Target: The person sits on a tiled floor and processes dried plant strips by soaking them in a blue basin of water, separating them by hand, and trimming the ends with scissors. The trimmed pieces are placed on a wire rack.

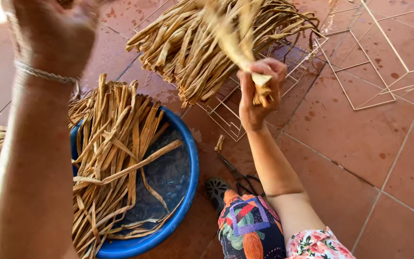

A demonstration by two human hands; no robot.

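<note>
Here my right hand [259,93] grips one bunch of tan dried straw strips [235,43]; my left hand [56,33] looks closed, its hold unclear, above one round blue plastic basin [188,192].

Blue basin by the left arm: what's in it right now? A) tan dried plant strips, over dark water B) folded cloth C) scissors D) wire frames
A: tan dried strips lie across the blue basin, with dark water showing beneath them; the wire frames lie on the floor tiles.
</note>
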